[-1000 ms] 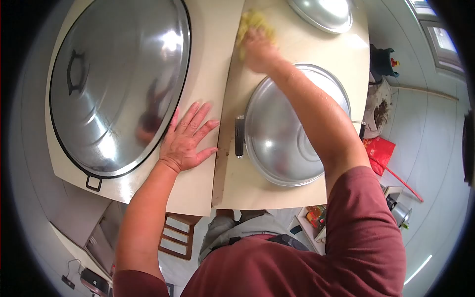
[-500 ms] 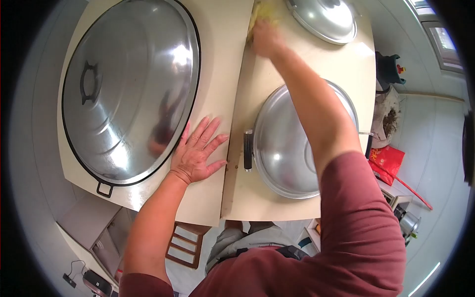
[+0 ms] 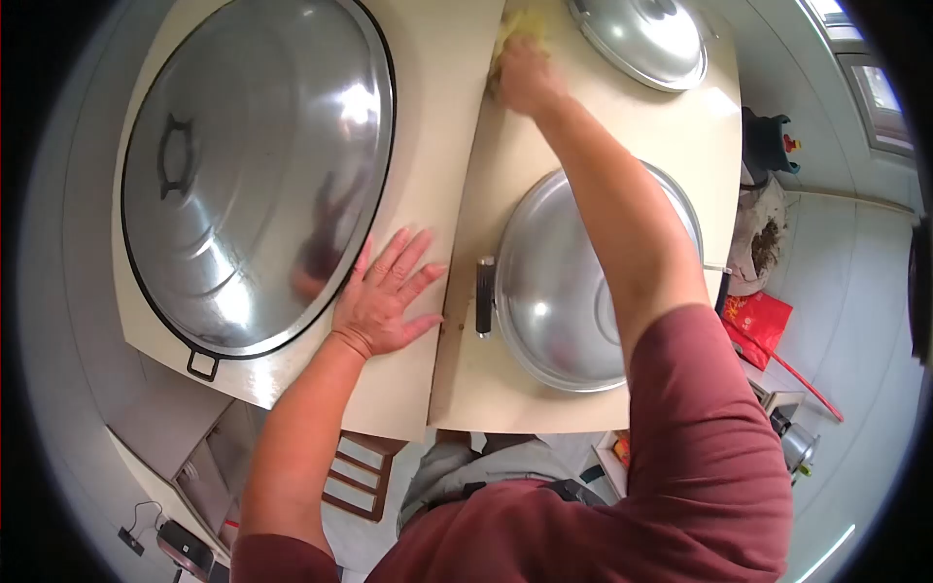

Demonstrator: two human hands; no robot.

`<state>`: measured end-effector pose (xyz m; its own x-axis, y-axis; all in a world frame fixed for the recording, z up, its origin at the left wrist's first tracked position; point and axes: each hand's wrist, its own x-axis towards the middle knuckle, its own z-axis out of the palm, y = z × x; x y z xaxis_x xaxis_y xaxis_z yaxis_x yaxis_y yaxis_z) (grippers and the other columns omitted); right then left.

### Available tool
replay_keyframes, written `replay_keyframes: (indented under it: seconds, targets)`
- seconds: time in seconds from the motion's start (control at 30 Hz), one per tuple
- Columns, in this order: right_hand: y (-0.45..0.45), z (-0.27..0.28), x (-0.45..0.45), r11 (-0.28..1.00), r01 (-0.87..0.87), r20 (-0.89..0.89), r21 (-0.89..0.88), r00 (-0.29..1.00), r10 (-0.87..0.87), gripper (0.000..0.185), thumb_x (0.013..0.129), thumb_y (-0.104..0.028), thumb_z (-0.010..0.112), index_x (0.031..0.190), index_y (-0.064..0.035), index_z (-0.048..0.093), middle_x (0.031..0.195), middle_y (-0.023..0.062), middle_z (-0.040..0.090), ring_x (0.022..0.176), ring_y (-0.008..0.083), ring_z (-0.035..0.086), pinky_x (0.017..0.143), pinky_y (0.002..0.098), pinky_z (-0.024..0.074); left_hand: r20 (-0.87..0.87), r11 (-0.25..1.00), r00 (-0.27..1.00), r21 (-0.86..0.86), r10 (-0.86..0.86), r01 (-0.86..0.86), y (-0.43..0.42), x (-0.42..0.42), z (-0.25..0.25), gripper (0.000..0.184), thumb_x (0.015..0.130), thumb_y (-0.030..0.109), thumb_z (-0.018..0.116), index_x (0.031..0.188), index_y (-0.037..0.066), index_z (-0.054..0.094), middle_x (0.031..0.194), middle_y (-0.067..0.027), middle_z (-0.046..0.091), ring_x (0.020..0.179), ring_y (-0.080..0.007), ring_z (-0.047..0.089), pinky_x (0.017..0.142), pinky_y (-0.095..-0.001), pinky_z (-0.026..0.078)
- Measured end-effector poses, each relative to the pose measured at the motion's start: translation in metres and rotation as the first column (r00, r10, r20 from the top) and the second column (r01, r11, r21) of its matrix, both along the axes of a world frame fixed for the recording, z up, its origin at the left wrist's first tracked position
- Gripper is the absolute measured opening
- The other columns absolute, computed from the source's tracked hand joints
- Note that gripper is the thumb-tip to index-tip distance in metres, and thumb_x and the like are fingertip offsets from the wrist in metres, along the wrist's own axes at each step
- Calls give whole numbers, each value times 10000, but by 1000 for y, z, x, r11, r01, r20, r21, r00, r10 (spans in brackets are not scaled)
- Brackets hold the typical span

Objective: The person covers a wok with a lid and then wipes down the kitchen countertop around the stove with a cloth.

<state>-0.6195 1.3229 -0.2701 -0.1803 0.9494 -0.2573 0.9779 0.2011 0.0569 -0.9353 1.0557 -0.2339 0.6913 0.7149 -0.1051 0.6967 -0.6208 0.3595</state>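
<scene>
My left hand (image 3: pixel 379 303) lies flat on the cream tabletop (image 3: pixel 384 398), fingers spread, beside the rim of a large oval-looking metal lid (image 3: pixel 262 165) with a black edge. Stretched far forward, my right hand (image 3: pixel 528 78) presses on a yellow cloth (image 3: pixel 523 27) on the other tabletop section (image 3: pixel 476 389), near the seam between the two. Its fingers are slightly blurred and bent over the cloth. Under my right forearm sits a round metal lidded pan (image 3: pixel 554 291) with a black side handle (image 3: pixel 484 296).
A smaller metal lid (image 3: pixel 646 44) stands at the far right of the table. Beyond the right edge are a red packet (image 3: pixel 758 325), a sack (image 3: pixel 758 238) and a dark teal object (image 3: pixel 768 141). A wooden chair (image 3: pixel 360 476) is below the near edge.
Compared with a second ago, my right hand and the yellow cloth are slightly farther right along the seam. The whole view has shifted a little. My left hand remains flat beside the large lid.
</scene>
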Motion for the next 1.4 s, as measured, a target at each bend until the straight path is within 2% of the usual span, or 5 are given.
replay_keyframes:
  seconds: [0.17,0.3,0.5,0.97,1.4]
  targets:
    - [-48,12,63,994,-97,-44,-59,995,94,578,990,-544,669,1503,-279,644,1524,79,638,1424,337,573,1164,456,494,71,1000,997,3,2,-3,-2,1,-5,792,864,545,787,1573,302,531,1798,-38,293,1667,-287,241,1352,-587,136]
    - [-37,17,146,986,160,26,48,987,-161,671,901,-621,783,1263,-56,779,1326,190,714,1366,371,574,1162,447,478,51,1000,999,10,12,-12,-2,0,-2,794,856,538,797,1568,303,536,1796,-36,298,1667,-284,244,1352,-588,140]
    - [-53,4,140,846,520,-16,-117,851,-525,464,913,-413,747,1213,-62,798,1256,214,777,1189,359,745,1020,472,584,68,1000,998,23,7,-9,-3,2,-2,771,870,536,791,1563,304,547,1795,-22,299,1665,-273,247,1353,-579,146]
    - [-119,30,-41,954,-32,-237,-300,970,-42,312,939,-157,624,1169,-33,796,1206,182,794,1134,373,766,976,486,603,47,999,999,38,-16,15,-3,2,-1,817,864,511,792,1595,273,513,1808,-54,269,1675,-306,217,1348,-609,109]
    - [-36,-45,64,923,290,-253,254,941,-226,323,929,-199,659,1235,-112,715,1183,215,765,1145,403,732,974,524,580,83,999,997,49,3,-7,-4,1,-2,784,855,511,809,1561,286,551,1788,-40,312,1663,-287,249,1350,-596,139]
